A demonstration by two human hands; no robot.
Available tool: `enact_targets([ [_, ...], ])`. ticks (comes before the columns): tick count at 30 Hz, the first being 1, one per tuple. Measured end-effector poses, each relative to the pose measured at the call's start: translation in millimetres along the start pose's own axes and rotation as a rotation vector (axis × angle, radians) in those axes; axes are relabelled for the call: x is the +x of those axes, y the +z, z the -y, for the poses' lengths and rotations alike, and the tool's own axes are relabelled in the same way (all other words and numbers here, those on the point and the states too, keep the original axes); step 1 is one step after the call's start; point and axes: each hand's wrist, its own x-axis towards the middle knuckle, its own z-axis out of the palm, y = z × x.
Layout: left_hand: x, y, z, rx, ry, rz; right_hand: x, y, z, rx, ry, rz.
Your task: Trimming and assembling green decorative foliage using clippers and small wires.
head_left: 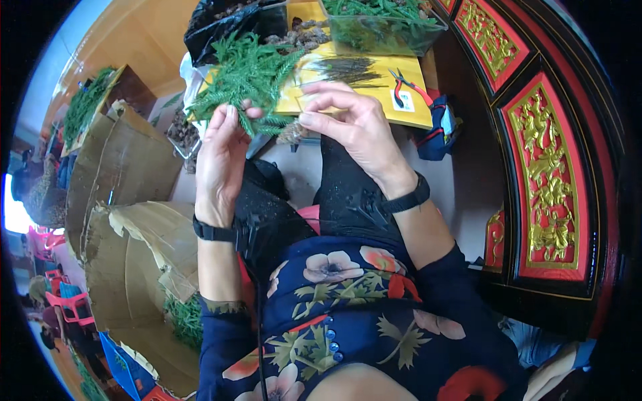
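My left hand (222, 150) is closed, its thumb and fingers pinching a green artificial pine sprig (269, 124). A brown pine cone (291, 133) sits at the right end of this sprig. My right hand (358, 125) pinches at the pine cone, thumb and index finger together at its upper right side. Both hands are above my lap, at the near edge of the yellow tabletop (413, 115). Just beyond them lies a pile of green sprigs (244, 75). Thin dark wires (348, 69) and red-handled pliers (409, 89) lie on the tabletop.
At the back stand a black plastic bag (210, 33) and a clear tub of sprigs (381, 35), with loose pine cones (301, 35) between them. A torn cardboard box (134, 267) stands left of me. Carved red-and-gold panels (547, 180) line the right.
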Motion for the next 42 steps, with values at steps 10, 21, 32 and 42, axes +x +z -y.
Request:
enact_targets([
  [10, -36, 48, 3, 0.257, 0.076, -0.197, -5, 7, -1, -0.063, 0.191, 0.167],
  [21, -50, 43, 2, 0.308, 0.005, -0.137, -16, 14, 9, -0.166, 0.087, 0.212],
  [32, -56, 47, 2, 0.301, 0.061, -0.136, -21, 9, 15, -0.463, -0.064, 0.160],
  [42, -59, 46, 11, 0.406, 0.013, -0.115, -26, 16, 21, -0.634, -0.155, 0.068],
])
